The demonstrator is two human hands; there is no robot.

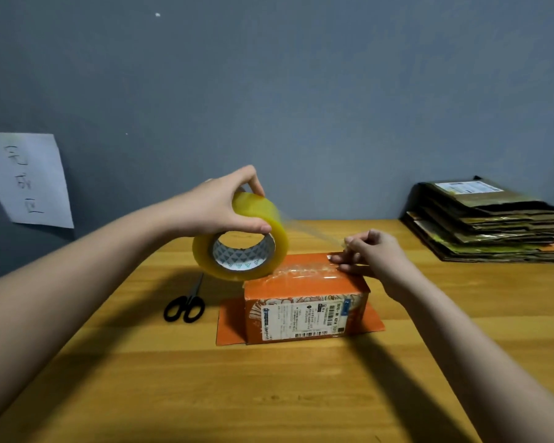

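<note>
Left hand gripping one tape roll, right hand pinching strip (one box)

Left hand, right hand — bare to the forearms, short nails

The left hand holds a yellow tape roll up over an orange box on the bench. The right hand pinches the tape end at the box's top. Black scissors lie left of the box. Flat cardboard is stacked far right. A paper hangs on the wall.
</note>
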